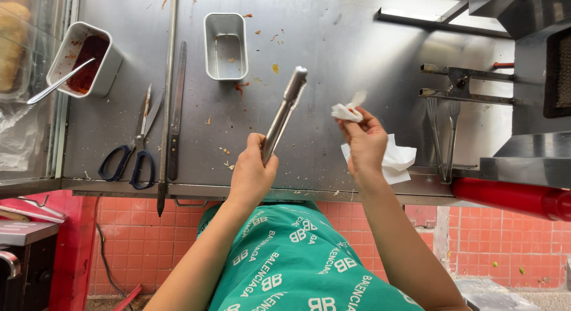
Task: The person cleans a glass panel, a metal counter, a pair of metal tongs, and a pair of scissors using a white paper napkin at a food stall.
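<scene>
the metal tongs [284,112] stand tilted over the steel counter [333,43], their lower end hidden inside the left hand [253,171], whose fingers wrap tight round it. just right of the tongs' tip, the right hand [364,141] pinches a crumpled white tissue [348,110] between fingertips; a second napkin [395,159] lies partly hidden behind that hand. beyond the left fingers lie black-handled scissors [132,150] and an empty metal tub [226,46].

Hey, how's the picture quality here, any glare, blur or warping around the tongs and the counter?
Head view: even daylight, sharp focus on the metal tongs in the left hand; soft glare on the steel counter; wide-lens bending of the counter edges; tissue in the right hand slightly overexposed.
</scene>
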